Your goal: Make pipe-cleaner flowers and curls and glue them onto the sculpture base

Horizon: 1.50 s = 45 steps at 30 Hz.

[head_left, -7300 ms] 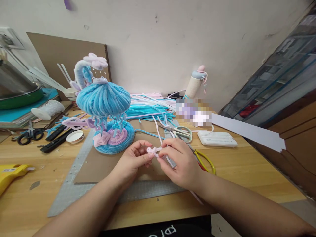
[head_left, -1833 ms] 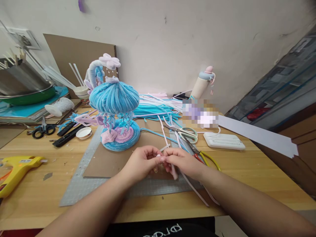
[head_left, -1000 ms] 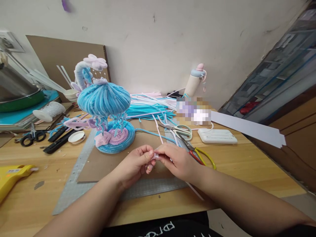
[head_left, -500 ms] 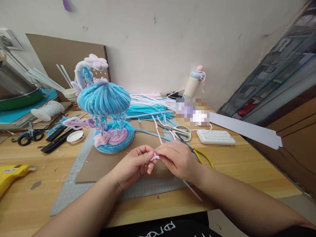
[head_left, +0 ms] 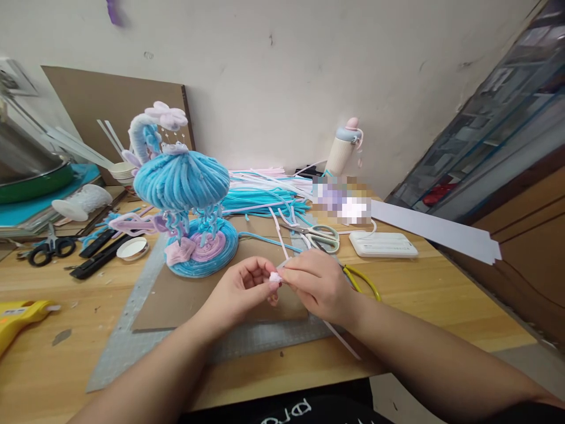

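Pinching a small pale pink piece (head_left: 275,277), the left hand (head_left: 245,288) has its thumb and fingers closed on it, while the right hand (head_left: 320,282) has its fingertips bunched against the piece's right edge, seemingly gripping it too. Half a second ago the left thumb lay along the piece's upper side; now it lies beneath, and the pink shows as a more compact tuft. That suggests the piece is being turned or shaped between the fingertips, its form apparently unsettled; finer detail is hidden by the fingers. Both hands are held over the brown cardboard (head_left: 163,303), with a pale strip (head_left: 342,340) slanting out from under the right wrist. Farther out, a blue fuzzy model (head_left: 182,179) stands up and to the left, light-handled scissors (head_left: 324,237) and a yellow handle (head_left: 364,282) lie beyond the right hand, and loose blue and pink stems (head_left: 265,197) stretch along behind.
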### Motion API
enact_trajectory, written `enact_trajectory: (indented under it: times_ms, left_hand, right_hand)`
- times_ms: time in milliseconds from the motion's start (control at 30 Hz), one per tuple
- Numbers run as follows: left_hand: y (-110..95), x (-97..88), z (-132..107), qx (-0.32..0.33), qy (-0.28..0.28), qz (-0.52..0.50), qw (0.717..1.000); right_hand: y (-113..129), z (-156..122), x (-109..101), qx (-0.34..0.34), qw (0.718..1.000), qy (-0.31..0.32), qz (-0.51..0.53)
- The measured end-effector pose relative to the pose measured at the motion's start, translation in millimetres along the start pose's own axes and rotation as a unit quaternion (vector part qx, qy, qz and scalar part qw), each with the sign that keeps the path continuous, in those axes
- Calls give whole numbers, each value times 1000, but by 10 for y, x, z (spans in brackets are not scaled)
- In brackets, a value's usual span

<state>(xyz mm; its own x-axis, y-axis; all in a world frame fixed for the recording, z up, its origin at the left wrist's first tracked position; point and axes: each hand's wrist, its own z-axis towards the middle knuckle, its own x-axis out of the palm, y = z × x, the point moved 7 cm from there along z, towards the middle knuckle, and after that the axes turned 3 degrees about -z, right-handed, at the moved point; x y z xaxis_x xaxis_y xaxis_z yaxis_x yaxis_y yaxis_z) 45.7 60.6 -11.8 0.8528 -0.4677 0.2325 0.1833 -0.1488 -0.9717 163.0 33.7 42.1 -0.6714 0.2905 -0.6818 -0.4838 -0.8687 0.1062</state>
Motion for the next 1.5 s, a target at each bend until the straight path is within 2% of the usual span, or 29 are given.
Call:
enact_trajectory:
  times_ms: [167,267,367,433,600,733,933,1033,1133,1200,1267,1500]
  left_hand:
    - [-59,-57,-35,40,-50,168,984]
    - [-128,-53,-61,77,-62,208,973]
    - [-222,-15,-83,123,-58,227,964]
    - [-256,10,-89,137,-52,224,963]
    - [-190,-5,-81,108,-61,176,977]
    - [-115,-37,-73,71,-73,179,979]
    - [-79,-33,-54,30,-51,207,977]
    - [-101,-48,-58,43,-59,238,969]
    - [-151,-79,-72,77,-92,301,946]
    - [-165,-87,-78,89,-102,324,936]
    - [-158,-93,-76,89,-105,316,939]
    - [-170,-67,-72,97,-96,309,941]
  right_hand:
    - [2,5,29,-19,1000,8,-19]
    - [-19,7,28,-1,1000,6,-6]
    - [-62,12,65,31,999,40,18]
    - [-63,14,83,29,997,56,33]
    - [-39,9,67,1,999,29,42]
    - [-40,-14,51,-9,1000,3,28]
    - [-35,-54,86,-36,999,16,-9]
    - [-56,-52,143,-21,999,48,-9]
    - [-94,-40,204,4,996,92,-18]
    - [-97,-30,221,-3,993,118,-26]
    - [-96,-19,213,-16,990,133,-33]
    - [-135,-25,197,-14,994,106,-38]
